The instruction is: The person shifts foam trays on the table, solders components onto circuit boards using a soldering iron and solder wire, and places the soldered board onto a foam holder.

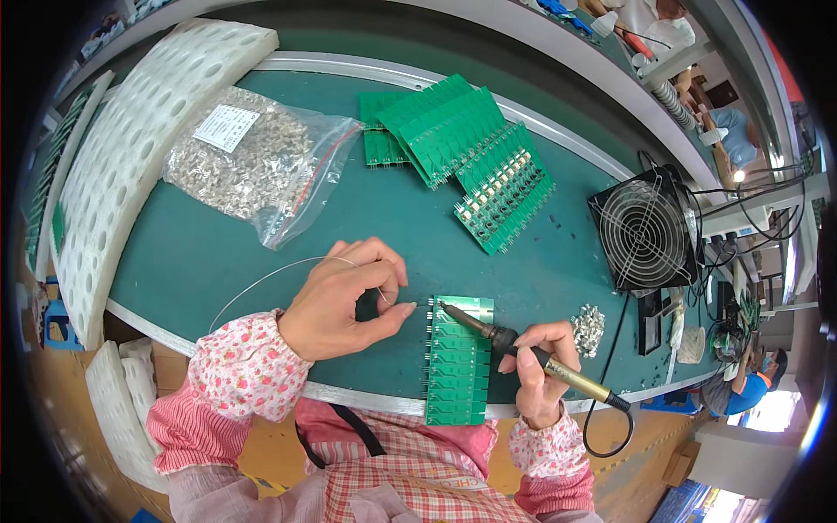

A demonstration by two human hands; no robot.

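Head view:
- Left hand: my thumb and finger nearly together, apparently pinching thin wire.
- Right hand: curled around the soldering iron.
- Green circuit board: before me, its near end overhanging the table; iron tip at its far end, contact uncertain.
- Handling, my judgement: light tip, wire fed close, fingers off hot metal, board kept from tipping.
- Margins: metal parts pile and fan to the right; green surface showing between bag and stacked boards.
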